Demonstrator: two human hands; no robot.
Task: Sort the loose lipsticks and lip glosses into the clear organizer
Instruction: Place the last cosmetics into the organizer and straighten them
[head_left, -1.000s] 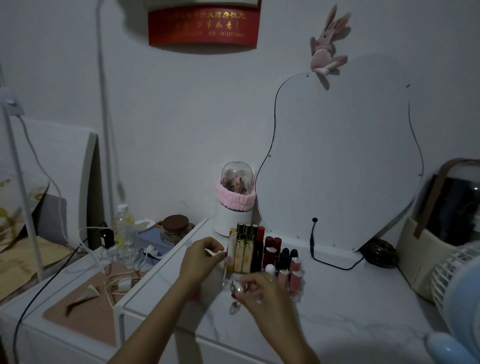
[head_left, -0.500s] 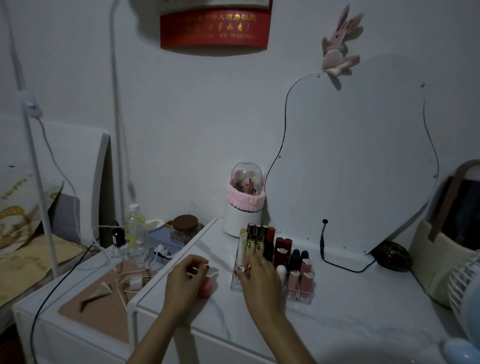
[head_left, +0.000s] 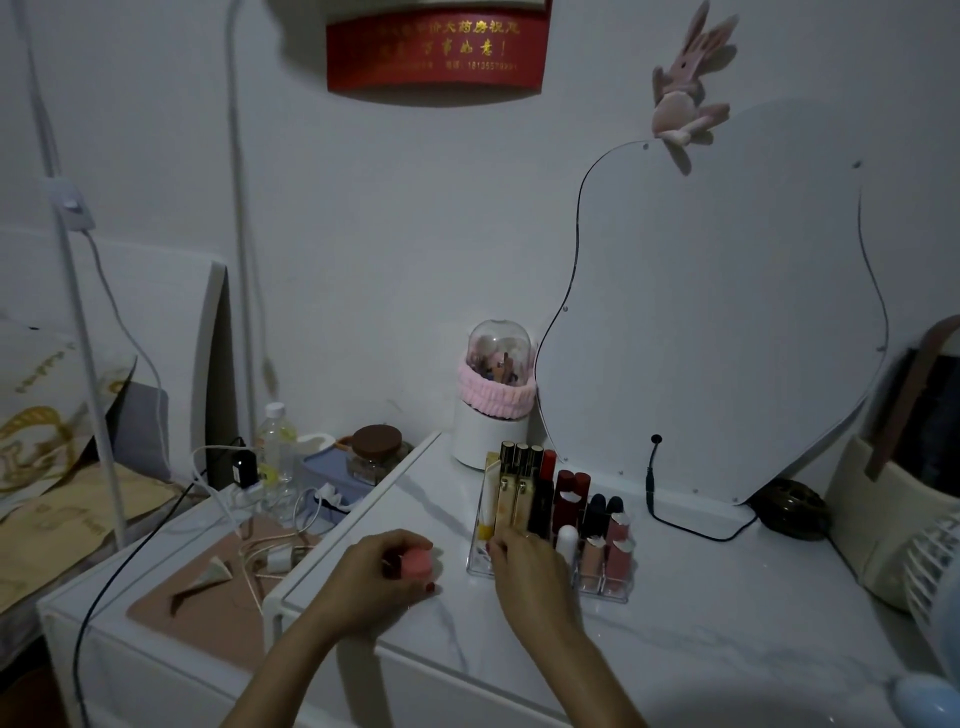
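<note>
Gripping a pink item (head_left: 417, 564) in my left hand (head_left: 371, 577), I reach my right hand (head_left: 524, 558) into the organizer (head_left: 615, 592)'s front left slot; whether it holds anything I cannot tell. Bumping the tall tubes (head_left: 519, 488) could topple them. Open tabletop (head_left: 701, 623) lies right; the edge sits near my left wrist.

bare desk (head_left: 701, 639) lying open in front and right of the clear organizer (head_left: 613, 592). mirror (head_left: 717, 322) and white canister (head_left: 488, 436) blocking behind it; fan (head_left: 935, 571) crowding the right edge; cable (head_left: 691, 530) trailing between.
</note>
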